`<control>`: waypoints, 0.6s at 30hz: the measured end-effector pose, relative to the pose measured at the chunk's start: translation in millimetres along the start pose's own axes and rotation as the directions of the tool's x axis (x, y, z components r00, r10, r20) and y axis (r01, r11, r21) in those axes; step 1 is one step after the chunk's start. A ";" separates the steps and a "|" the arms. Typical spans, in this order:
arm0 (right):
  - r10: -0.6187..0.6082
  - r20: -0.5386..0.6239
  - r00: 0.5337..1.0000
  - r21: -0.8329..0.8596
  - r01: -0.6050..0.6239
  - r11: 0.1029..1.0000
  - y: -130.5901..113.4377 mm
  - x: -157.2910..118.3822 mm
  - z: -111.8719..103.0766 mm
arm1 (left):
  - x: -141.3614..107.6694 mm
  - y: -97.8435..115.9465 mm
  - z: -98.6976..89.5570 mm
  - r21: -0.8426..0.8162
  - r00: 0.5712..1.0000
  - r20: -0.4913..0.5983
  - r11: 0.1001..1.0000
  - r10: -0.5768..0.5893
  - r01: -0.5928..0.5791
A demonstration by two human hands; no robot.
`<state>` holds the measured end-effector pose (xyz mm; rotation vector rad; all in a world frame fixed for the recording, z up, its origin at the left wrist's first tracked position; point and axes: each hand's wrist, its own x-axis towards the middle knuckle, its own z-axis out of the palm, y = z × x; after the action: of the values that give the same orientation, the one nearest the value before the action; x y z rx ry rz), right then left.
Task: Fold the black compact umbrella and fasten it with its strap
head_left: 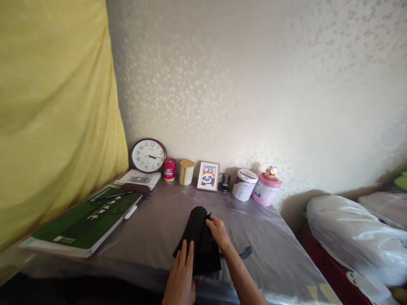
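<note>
Left hand (182,275) on black fabric (203,256), right (218,232) pinching

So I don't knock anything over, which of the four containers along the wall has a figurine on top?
The pink tub, rightmost in the row: a small figurine sits on it, but none on the other three.

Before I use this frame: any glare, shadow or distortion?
All head view: soft glare on the wall and white plastic wrap at right; dark shadow right of the pink canister; clock squashed to an oval; black item so dark its folds barely show.
</note>
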<state>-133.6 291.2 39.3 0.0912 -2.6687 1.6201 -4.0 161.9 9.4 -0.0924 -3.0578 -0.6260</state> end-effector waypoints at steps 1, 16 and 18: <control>0.007 0.008 1.000 0.006 -0.007 1.000 -3.6 1.2 2.5 | 0.2 -0.6 0.8 -0.002 1.000 -0.004 1.000 0.004 -0.004; -0.048 0.067 0.997 -0.234 0.062 0.970 -16.6 13.5 46.4 | 3.9 -10.9 12.9 0.046 0.999 -0.046 0.999 0.016 -0.014; -0.055 0.144 0.988 -0.197 0.083 0.977 -20.2 10.2 46.7 | 4.6 -10.7 14.8 0.101 0.998 -0.055 0.995 0.004 0.002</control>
<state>-141.9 240.1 36.1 0.2995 -2.8805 1.3614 -9.3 158.2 -8.3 -0.0739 -3.0291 -0.4643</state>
